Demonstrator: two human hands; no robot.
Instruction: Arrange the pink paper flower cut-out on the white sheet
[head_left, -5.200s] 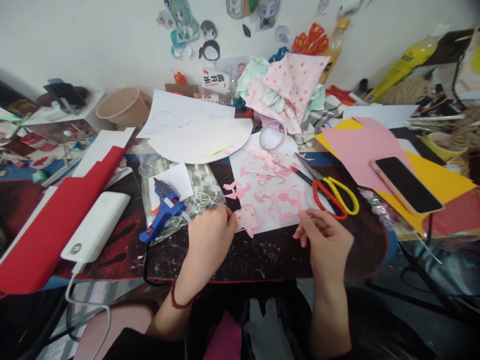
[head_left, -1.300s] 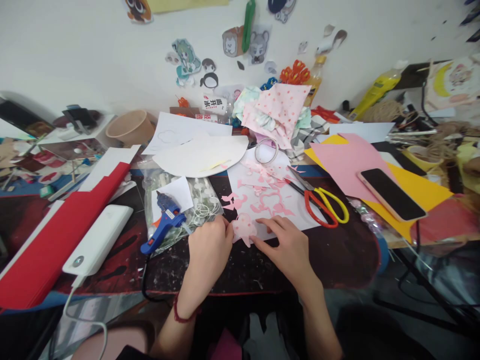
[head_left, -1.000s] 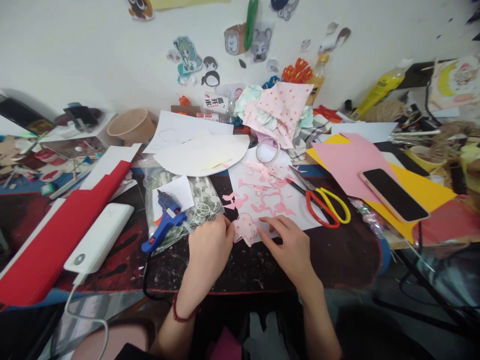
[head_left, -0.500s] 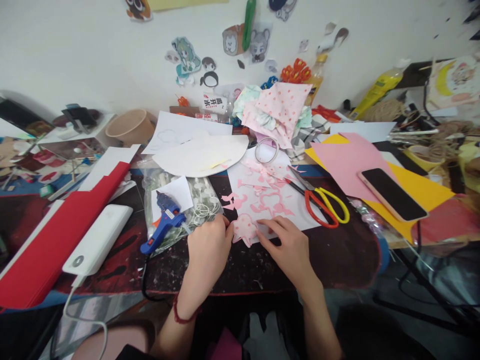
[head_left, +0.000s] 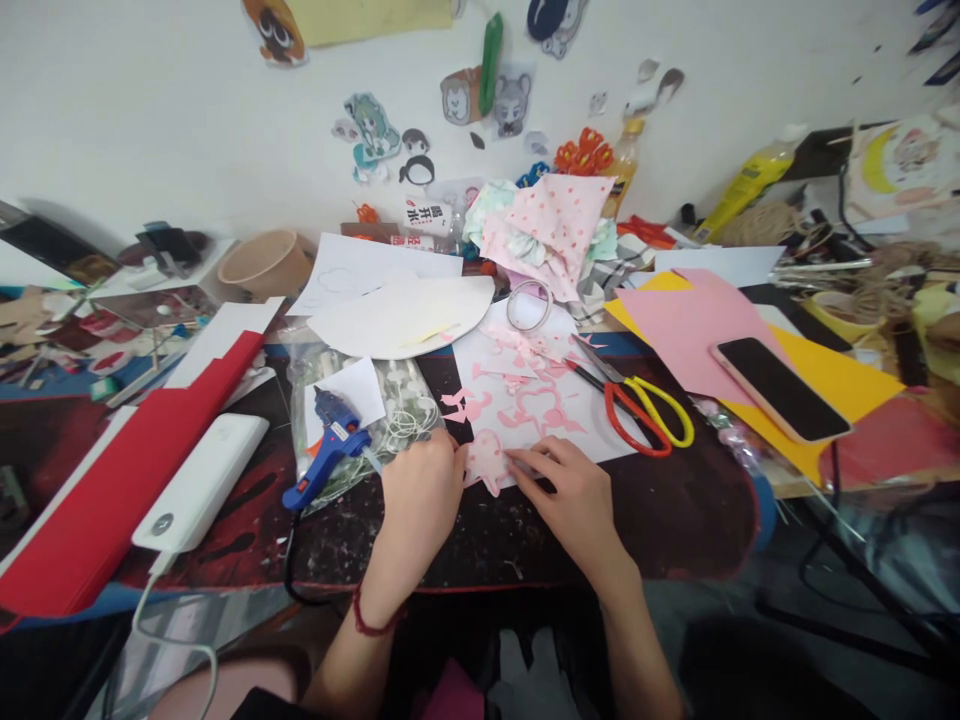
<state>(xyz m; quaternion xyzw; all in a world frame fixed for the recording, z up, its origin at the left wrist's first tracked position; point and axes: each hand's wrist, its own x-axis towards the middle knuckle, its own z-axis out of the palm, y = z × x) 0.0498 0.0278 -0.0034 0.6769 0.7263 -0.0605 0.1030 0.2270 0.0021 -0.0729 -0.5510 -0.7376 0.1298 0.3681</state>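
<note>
A small pink polka-dot cutout (head_left: 486, 460) with pointed tips lies between my hands at the near edge of a white paper sheet (head_left: 600, 446). My left hand (head_left: 424, 485) has its fingers curled in and pinches the cutout's left edge. From the other side, my right hand (head_left: 562, 485) presses thumb and forefinger on the cutout's right edge, its other fingers bent. Pink paper scraps (head_left: 536, 405) are spread over the sheet just beyond. Scissors (head_left: 637, 405) with red and yellow handles lie right of the scraps, and a blue glue gun (head_left: 330, 450) rests left of my left hand.
On the left lie a white power bank (head_left: 202, 485) and a long red folded sheet (head_left: 127, 490). A phone (head_left: 780, 388) sits on pink and yellow paper to the right. Behind are a tape roll (head_left: 529, 306), a white oval board (head_left: 397, 315) and polka-dot fabric (head_left: 559, 220).
The cutout has turned slightly between my fingers, and my right fingertips have shifted a little left along its edge. The camera view has tilted up slightly.
</note>
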